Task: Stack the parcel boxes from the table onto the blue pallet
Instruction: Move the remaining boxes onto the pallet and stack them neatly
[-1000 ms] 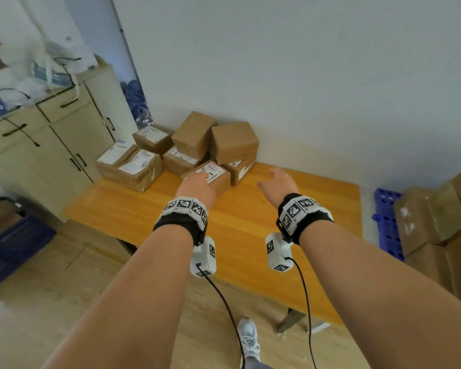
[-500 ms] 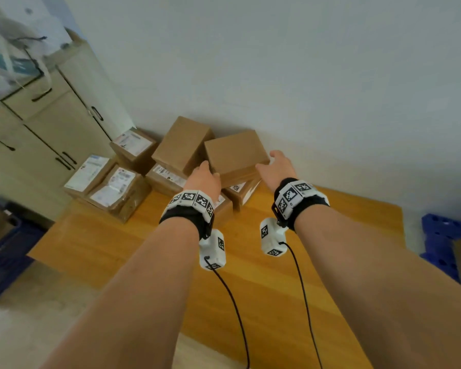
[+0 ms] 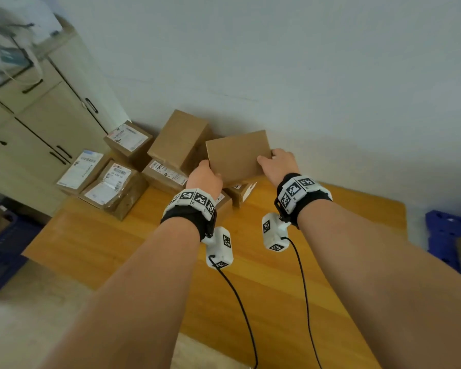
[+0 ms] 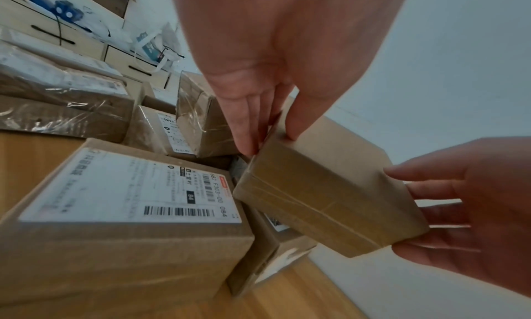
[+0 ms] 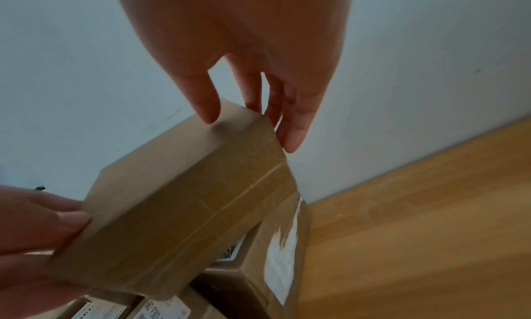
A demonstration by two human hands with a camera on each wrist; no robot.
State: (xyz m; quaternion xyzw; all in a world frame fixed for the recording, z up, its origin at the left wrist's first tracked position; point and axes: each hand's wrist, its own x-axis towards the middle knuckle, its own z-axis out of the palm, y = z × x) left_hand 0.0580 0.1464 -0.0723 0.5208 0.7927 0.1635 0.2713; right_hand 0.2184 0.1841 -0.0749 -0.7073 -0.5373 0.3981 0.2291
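Observation:
A plain brown parcel box (image 3: pixel 237 155) is held between both hands, tilted, just above the pile at the table's far edge. My left hand (image 3: pixel 205 177) grips its left end, thumb on the top face and fingers down the side (image 4: pixel 268 142). At the opposite end my right hand (image 3: pixel 276 163) grips the same way (image 5: pixel 250 131). The wrist views show the taped box (image 4: pixel 324 194) (image 5: pixel 186 210) raised off a labelled box (image 5: pixel 276 255) beneath. A corner of the blue pallet (image 3: pixel 445 233) shows at the far right.
Several more parcel boxes, some labelled (image 3: pixel 129 139) (image 3: pixel 107 187), one plain (image 3: pixel 179 139), crowd the far left of the wooden table (image 3: pixel 277 275) against the wall. A cream cabinet (image 3: pixel 51 115) stands on the left, with a blue crate (image 3: pixel 0 249) on the floor.
Both hands reached forward from over the table to the plain box on top of the pile, took hold of its two ends and tipped it up off the box below.

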